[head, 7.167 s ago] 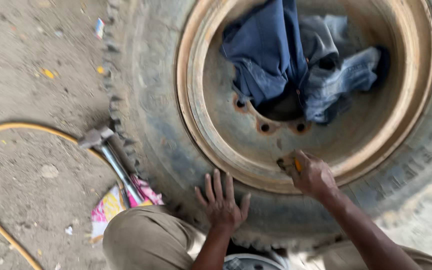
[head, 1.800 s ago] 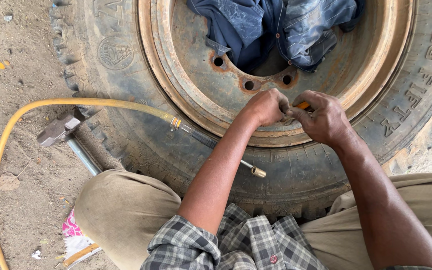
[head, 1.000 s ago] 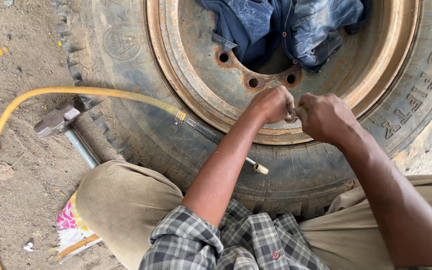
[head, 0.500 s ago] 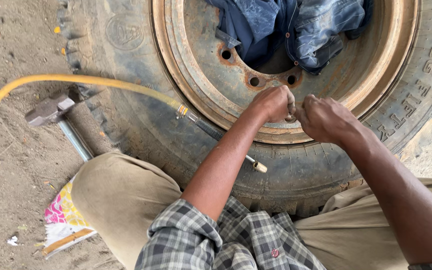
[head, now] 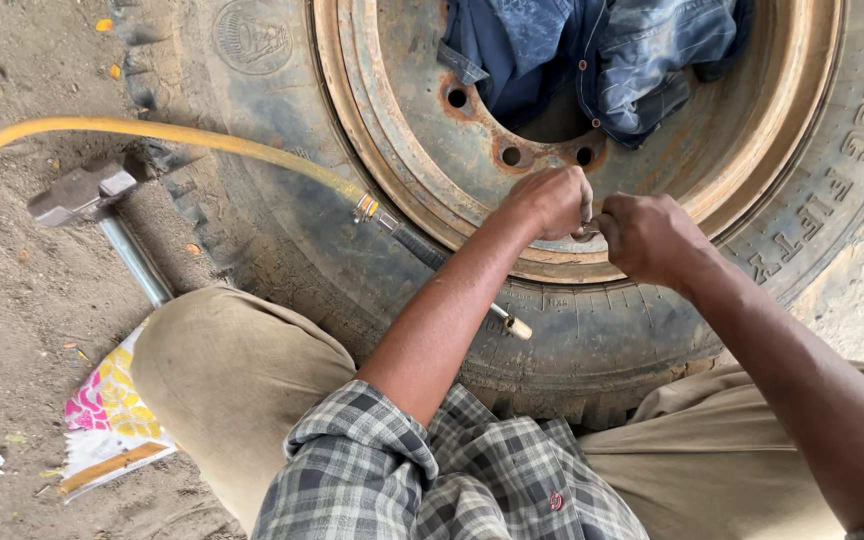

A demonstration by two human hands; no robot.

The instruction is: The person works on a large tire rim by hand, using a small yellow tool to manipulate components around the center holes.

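Both fists closed tight at the near edge of the rusty wheel rim [head: 422,190]: left hand [head: 552,200] and right hand [head: 647,235] pinching something small and metal between them, probably the valve stem, mostly hidden by fingers. Looks stiff and tiny, so best gripped at its base. Yellow air hose [head: 202,138] draped over the truck tyre [head: 282,240] left of that rim, sledgehammer [head: 92,205] further left on the dirt.

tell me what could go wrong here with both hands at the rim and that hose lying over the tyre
1. Both hands, left and right, pinch a small part at the rim; it is mostly hidden, so a slip could nip the fingers against the rusty steel.
2. The hose runs under the left forearm with its nozzle loose on the tyre; an arm move could drag it.
3. The hammer lies by the knee, easy to kick.
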